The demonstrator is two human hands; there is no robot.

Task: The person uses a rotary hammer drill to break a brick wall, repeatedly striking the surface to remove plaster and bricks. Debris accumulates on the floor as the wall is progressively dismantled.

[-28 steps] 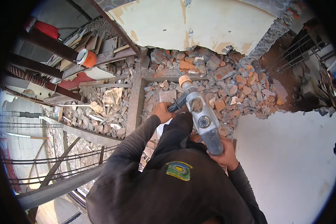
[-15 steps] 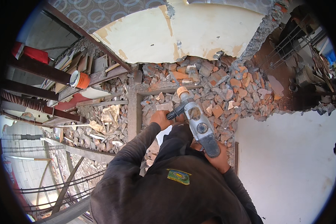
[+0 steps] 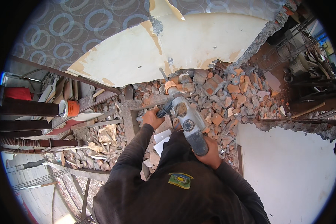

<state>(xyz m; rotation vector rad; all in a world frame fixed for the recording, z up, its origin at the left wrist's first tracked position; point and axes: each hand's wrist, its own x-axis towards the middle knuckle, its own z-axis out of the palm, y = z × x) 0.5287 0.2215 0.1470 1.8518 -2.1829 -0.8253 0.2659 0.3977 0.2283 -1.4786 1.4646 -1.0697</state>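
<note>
I hold a grey demolition hammer with an orange collar and a chisel bit in front of me. My left hand wraps round its black side handle. At the rear, my right hand grips the dark back end of the tool; the trigger is hidden. The chisel bit points away from me, its tip overlapping the lower part of a cream wall with peeling wallpaper. Whether the tip touches the wall I cannot tell. Broken bricks and mortar lie beneath and beyond the tool.
An orange-and-white bucket stands among dark beams on the left. A concrete beam runs through the rubble near my left hand. A white wall with a jagged top rises on the right. Steel rebar lies at far right.
The hammer and both hands have shifted a little left, and the bit now shows against the cream wall. The view has turned, showing more wallpaper. Both hands keep their grip.
</note>
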